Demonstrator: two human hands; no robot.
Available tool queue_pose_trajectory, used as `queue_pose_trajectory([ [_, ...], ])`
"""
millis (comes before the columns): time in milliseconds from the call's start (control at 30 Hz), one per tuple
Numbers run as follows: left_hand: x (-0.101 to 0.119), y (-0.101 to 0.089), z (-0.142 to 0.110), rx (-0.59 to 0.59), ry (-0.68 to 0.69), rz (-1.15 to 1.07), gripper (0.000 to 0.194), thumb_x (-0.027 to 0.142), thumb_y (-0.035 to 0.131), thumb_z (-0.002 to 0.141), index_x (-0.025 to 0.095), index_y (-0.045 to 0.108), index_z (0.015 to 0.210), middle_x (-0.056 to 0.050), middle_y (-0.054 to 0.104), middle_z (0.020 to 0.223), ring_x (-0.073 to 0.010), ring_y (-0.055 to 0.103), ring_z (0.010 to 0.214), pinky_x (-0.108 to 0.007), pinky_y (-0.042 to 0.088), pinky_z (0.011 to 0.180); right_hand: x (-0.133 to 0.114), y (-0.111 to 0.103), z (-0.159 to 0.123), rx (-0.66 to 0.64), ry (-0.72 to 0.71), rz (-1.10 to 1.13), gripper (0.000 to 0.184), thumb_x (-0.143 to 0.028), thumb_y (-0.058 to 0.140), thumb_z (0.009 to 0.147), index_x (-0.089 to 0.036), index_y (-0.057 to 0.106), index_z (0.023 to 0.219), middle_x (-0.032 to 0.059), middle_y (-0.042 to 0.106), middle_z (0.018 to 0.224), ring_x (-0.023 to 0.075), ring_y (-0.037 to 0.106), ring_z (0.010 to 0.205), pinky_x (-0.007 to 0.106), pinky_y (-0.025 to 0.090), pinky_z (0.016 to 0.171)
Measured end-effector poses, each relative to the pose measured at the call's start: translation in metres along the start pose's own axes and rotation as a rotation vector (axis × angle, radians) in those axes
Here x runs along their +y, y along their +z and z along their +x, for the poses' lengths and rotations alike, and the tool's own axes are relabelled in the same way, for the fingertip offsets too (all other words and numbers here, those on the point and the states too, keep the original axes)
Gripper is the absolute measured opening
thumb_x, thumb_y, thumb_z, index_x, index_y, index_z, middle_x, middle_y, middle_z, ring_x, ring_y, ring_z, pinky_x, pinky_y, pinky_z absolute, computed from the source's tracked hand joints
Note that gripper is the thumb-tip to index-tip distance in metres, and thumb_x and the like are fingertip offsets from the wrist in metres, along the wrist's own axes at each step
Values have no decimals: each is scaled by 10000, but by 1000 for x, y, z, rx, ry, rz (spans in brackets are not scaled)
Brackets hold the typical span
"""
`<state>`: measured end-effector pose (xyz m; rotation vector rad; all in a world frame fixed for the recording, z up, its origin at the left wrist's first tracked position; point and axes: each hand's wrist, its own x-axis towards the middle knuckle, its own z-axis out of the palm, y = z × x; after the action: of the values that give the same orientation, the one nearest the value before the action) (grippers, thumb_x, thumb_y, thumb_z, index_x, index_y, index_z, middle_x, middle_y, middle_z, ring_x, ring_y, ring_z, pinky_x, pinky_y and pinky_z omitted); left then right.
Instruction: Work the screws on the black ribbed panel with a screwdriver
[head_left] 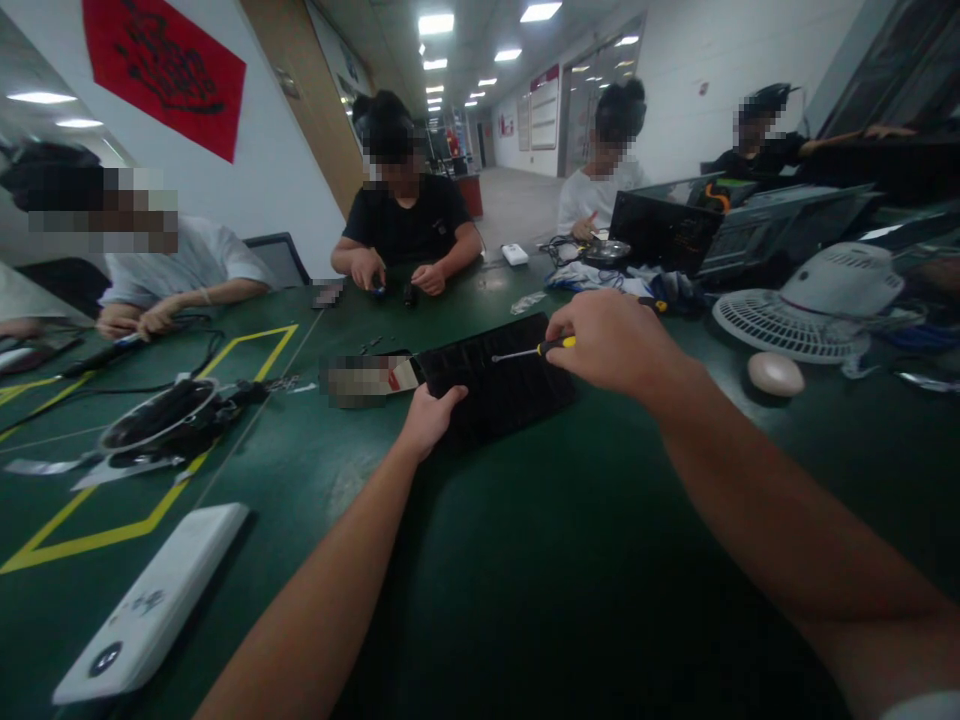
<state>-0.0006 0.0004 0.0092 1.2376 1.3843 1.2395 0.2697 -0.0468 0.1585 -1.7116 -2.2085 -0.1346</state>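
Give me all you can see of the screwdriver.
The screwdriver with a yellow-and-black handle is in the right hand, pinched at the handle, mostly hidden by fingers. Its slim, grey, metallic-looking shaft points left, roughly level, over the flat black panel steadied by the left hand. Whether the tip touches the panel, and its shape, I cannot tell.

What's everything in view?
Panel: 1, black, centre
Screwdriver: 1, yellow-black, over panel
Blurred box: 1, beige, beside panel
Long case: 1, white, near left
Tangled gear: 1, black, left
Fan: 1, white, right
Rounded object: 1, pale, by fan
Metal frames: several, grey, behind fan
Small box: 1, white, far middle
Poster: 1, red, upper left
Table: 1, green, beneath
People: at least four, dark or white tops, around
Left hand: 1, bare, on panel
Right hand: 1, bare, at screwdriver
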Motion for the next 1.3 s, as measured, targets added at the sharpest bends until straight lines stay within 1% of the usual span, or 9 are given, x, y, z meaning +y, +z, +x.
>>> queue_pose_trajectory([
  [167, 2, 1, 0, 4, -8, -17, 469, 465, 915, 614, 178, 776, 957, -91, 837, 968, -344, 803, 982, -503, 644, 991, -2, -3, -2, -42, 38, -38, 249, -340, 715, 963, -254, 910, 1091, 144, 857, 1107, 370, 771, 1044, 454, 547, 807],
  [300, 1, 1, 0, 12, -10, -11, 466, 468, 915, 610, 180, 778, 950, -76, 829, 939, -327, 803, 956, -466, 651, 956, 0, -3, -2, -62, 11, -2, 251, -347, 708, 986, -272, 887, 1145, 134, 853, 1134, 358, 767, 1049, 427, 531, 777],
  [500, -3, -2, 4, 15, -17, -8, 471, 477, 918, 609, 178, 774, 942, -79, 820, 932, -322, 797, 933, -474, 643, 951, -1, 1, 0, -56, -12, 11, 208, -270, 823, 875, -275, 891, 1071, 96, 851, 1114, 319, 769, 1035, 404, 537, 798],
  [667, -1, -1, 3, -11, -16, -21, 472, 465, 923, 619, 180, 779, 967, -96, 833, 982, -340, 806, 988, -486, 642, 981, 4, 0, 0, -14, -27, 6, 210, -286, 794, 895, -270, 892, 1080, 98, 853, 1077, 322, 770, 1013, 408, 528, 781],
  [767, 1, 0, 1, -4, -9, -22, 455, 452, 920, 620, 187, 776, 960, -96, 839, 991, -347, 808, 1006, -489, 649, 982, 9, -2, 0, 18, -10, -11, 197, -294, 790, 890, -280, 895, 1056, 88, 855, 1049, 321, 768, 1000, 409, 520, 774],
  [900, 0, 0, 1, -9, -13, -35, 446, 451, 919, 630, 184, 778, 958, -91, 840, 968, -343, 812, 981, -488, 659, 963, 11, -3, 1, 40, 10, -23, 222, -272, 787, 877, -298, 897, 1067, 84, 856, 1102, 328, 761, 1026, 411, 508, 765],
  [1000, -3, 0, 2, 6, 1, -25, 454, 459, 923, 626, 181, 779, 955, -86, 837, 951, -338, 812, 969, -483, 657, 960, 11, -2, 1, 64, -14, -27, 262, -225, 770, 863, -304, 894, 1080, 85, 852, 1140, 338, 752, 1055, 416, 495, 766],
  [1100, -4, -1, 2, 12, 4, -17, 469, 472, 926, 621, 182, 779, 960, -85, 836, 956, -343, 813, 983, -487, 652, 975, 11, -1, 1, 86, -33, -22, 263, -194, 763, 850, -310, 891, 1049, 77, 848, 1130, 330, 741, 1052, 410, 484, 768],
  [1300, -1, -1, 1, -7, -16, -21, 468, 462, 928, 625, 186, 787, 976, -100, 851, 1007, -355, 817, 1021, -497, 654, 993, 12, 2, 1, 72, -87, -27, 266, -175, 756, 852, -298, 877, 1055, 72, 842, 1136, 330, 743, 1042, 406, 456, 757],
])
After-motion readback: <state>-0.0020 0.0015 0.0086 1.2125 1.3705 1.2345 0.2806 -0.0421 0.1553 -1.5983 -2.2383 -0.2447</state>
